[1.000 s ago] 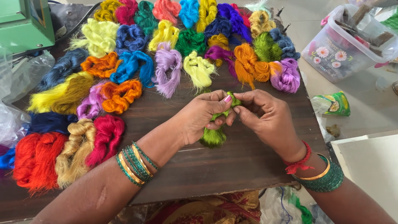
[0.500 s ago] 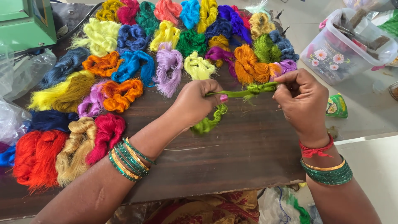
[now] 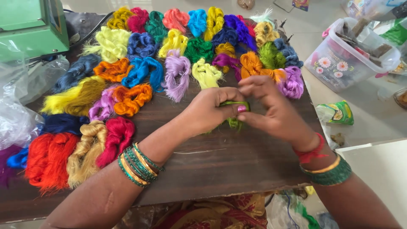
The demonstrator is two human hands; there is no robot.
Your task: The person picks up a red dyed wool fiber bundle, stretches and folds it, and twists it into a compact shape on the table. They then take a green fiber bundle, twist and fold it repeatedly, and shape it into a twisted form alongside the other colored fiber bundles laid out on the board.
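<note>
- Two hands, left hand point(image 3: 210, 111) and right hand point(image 3: 271, 110), pinch a green thread bundle point(image 3: 234, 113) together above the dark wooden board point(image 3: 220, 165).
- Coloured thread skeins point(image 3: 178, 51) cover the board's far half.
- A plastic box point(image 3: 339, 63) stands on the pale floor point(image 3: 373, 110) at right; a green machine point(image 3: 29, 25) sits at far left.

Left hand point(image 3: 210, 111) and right hand point(image 3: 271, 111) meet at centre — fingers curled, fingertips pinched together; forearms angled inward, bangles on both wrists.

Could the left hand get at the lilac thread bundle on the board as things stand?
Probably yes: the lilac bundle lies just beyond the left hand with bare board between, but that hand shares a grip on the green thread with the right hand.
</note>
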